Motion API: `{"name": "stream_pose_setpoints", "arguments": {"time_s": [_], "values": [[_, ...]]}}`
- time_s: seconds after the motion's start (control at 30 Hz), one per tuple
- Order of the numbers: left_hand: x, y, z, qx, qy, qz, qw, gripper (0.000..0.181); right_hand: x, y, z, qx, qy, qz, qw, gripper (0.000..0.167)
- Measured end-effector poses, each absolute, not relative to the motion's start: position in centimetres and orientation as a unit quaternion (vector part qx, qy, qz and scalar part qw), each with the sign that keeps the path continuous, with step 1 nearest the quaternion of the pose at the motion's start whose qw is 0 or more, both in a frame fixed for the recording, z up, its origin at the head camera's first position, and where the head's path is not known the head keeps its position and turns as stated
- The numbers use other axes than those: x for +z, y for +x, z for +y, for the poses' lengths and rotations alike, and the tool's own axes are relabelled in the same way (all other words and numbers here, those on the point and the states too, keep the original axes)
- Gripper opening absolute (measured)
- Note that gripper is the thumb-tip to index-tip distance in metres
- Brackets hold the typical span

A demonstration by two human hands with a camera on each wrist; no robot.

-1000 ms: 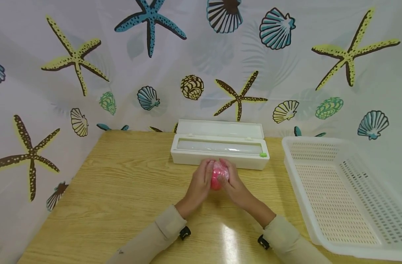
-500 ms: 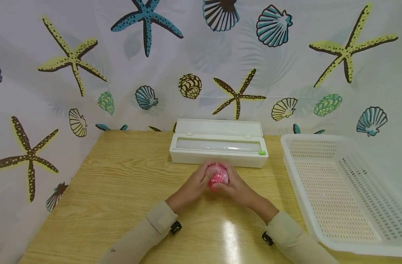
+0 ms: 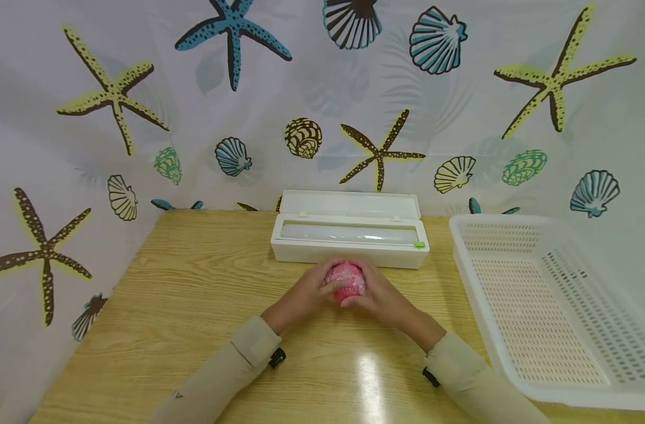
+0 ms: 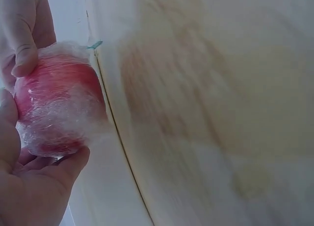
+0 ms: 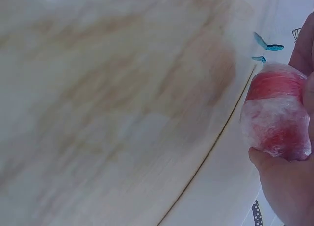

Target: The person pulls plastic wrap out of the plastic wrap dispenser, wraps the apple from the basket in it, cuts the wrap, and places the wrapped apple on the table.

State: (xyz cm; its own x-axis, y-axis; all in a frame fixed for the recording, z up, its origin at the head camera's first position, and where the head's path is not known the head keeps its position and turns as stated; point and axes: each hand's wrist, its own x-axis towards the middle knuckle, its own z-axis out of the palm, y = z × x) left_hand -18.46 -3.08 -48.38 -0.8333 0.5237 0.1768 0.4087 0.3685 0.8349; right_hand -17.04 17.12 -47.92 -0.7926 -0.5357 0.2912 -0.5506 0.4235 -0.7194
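A round red thing wrapped in clear cling film (image 3: 347, 282) is between my two hands, in front of a white box. From the left, my left hand (image 3: 305, 295) grips it, with the thumb across its near side. My right hand (image 3: 384, 299) grips the opposite side, its thumb low on the front. Crinkled film shows over the red surface of the wrapped thing (image 4: 64, 101) in the left wrist view. A paler band of bunched film crosses the wrapped thing (image 5: 274, 113) in the right wrist view. Its far side is hidden by fingers.
Behind the hands stands a white cling film dispenser (image 3: 349, 255) with its lid up, a film roll (image 3: 349, 232) inside and a green slider (image 3: 419, 244) at its right end. A white plastic basket (image 3: 486, 330) stands at the right. The wooden table (image 3: 195, 282) meets a patterned curtain (image 3: 280, 76).
My hands have turned the wrapped thing, and more of its front now shows. Both forearms have spread slightly apart. The dispenser and basket have stayed in place while the head view shifted slightly.
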Motion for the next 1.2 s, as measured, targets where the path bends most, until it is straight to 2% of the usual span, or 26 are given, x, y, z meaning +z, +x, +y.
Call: {"name": "stream_pose_setpoints", "arguments": {"time_s": [0.43, 0.73, 1.2], "values": [[-48.18, -18.65, -3.25, 0.461, 0.295, 0.834, 0.064, 0.058, -48.14, -17.11, 16.47, 0.419, 0.303, -0.856, 0.019, 0.079], [-48.24, -18.73, -3.12, 0.482, 0.289, 0.824, 0.071, 0.054, -48.38, -17.23, 16.53, 0.421, 0.308, -0.853, 0.025, 0.076], [-48.36, -19.04, -3.27, 0.484, 0.294, 0.821, 0.075, 0.052, -48.14, -17.33, 16.83, 0.45, 0.284, -0.847, -0.019, 0.077]]}}
